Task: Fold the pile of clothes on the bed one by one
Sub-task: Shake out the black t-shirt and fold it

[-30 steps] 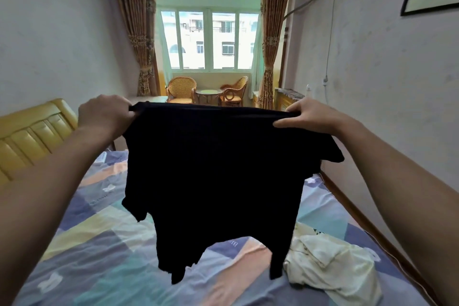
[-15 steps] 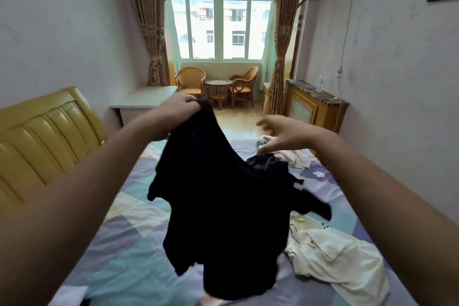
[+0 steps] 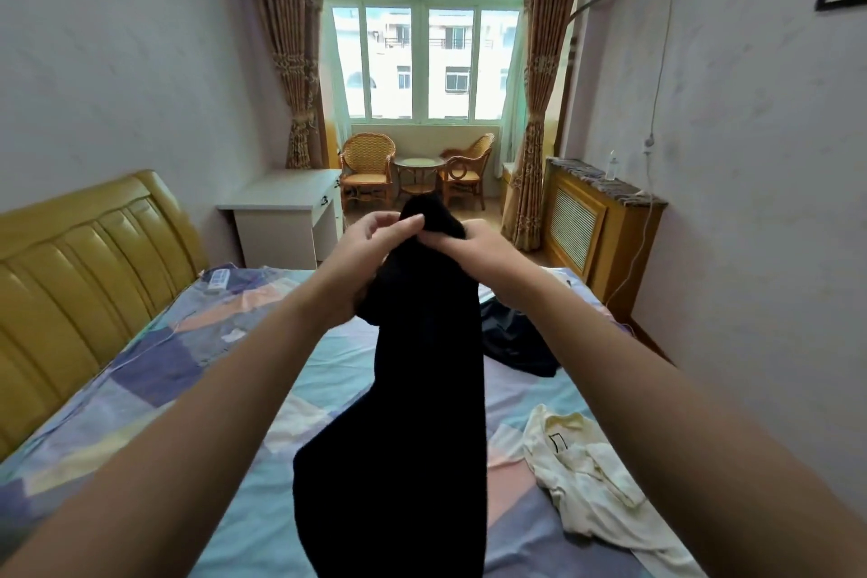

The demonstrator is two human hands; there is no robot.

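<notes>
I hold the black garment (image 3: 422, 390) up above the bed (image 3: 262, 507), left hand (image 3: 375, 244) and right hand (image 3: 469, 244) side by side, each grip pinching its top edge, its long axis hanging straight down.

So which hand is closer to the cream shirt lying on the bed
The right hand. It is raised above the bed, on the same side as the cream shirt. The left hand pinches the same black shirt beside it, slightly farther over.
</notes>
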